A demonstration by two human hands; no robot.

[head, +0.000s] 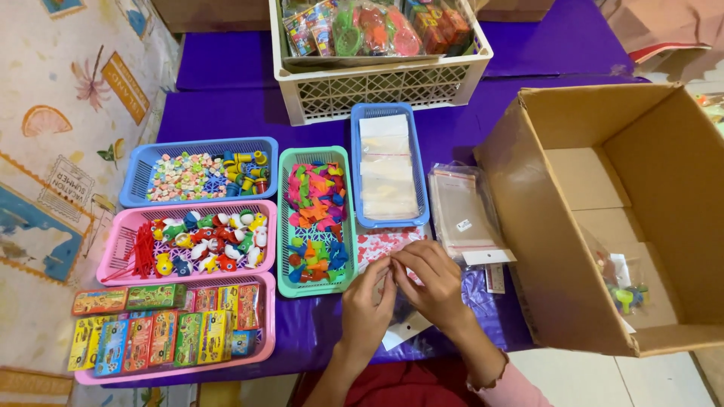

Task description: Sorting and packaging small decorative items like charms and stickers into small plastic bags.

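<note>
Both forearms enter from the near edge and converge at centre. Left hand [367, 301], back upward, fingers [383, 273] curled and pinched toward the right hand. Right hand [434, 283], wrist bent, fingers [403, 256] curled leftward, tips meeting the left hand's. Pink cuff on the right wrist.

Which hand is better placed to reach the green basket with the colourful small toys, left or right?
Probably the left hand: it lies right beside the green basket. The right hand is on the far side, nearer the cardboard box, and would have to cross over.
</note>
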